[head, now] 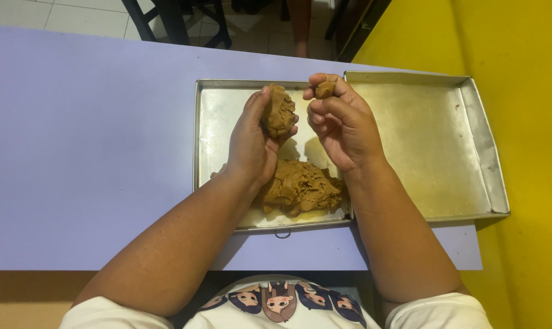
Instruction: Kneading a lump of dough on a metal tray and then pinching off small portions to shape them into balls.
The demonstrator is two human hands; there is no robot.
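**Both Hands Held Dough Above the Left Tray**

No packages, labels or signs showed on the table; the only marked surfaces were two bare metal trays. The left tray [210, 131], a shallow rectangular pan of dull silver, lay on the lavender table [87, 134]. The right tray [446, 146], of the same kind but with a yellowish sheen, sat touching the left tray's right side.

The left hand [251, 143] was raised over the left tray, palm turned inward, its fingers curled and clamped round a brown dough lump [279, 111]. The right hand [342, 125] hovered just beside it, above the seam between the trays, with the thumb and fingertips pinched together on a small dough piece [325, 89]. Both forearms reached in from the near edge of the table.

A large dough mass [300, 187], rough and torn, lay in the near part of the left tray, below both hands. A yellow wall [520, 55] stood beyond the right tray. Dark chair legs [166, 21] stood on the tiled floor past the table's far edge.
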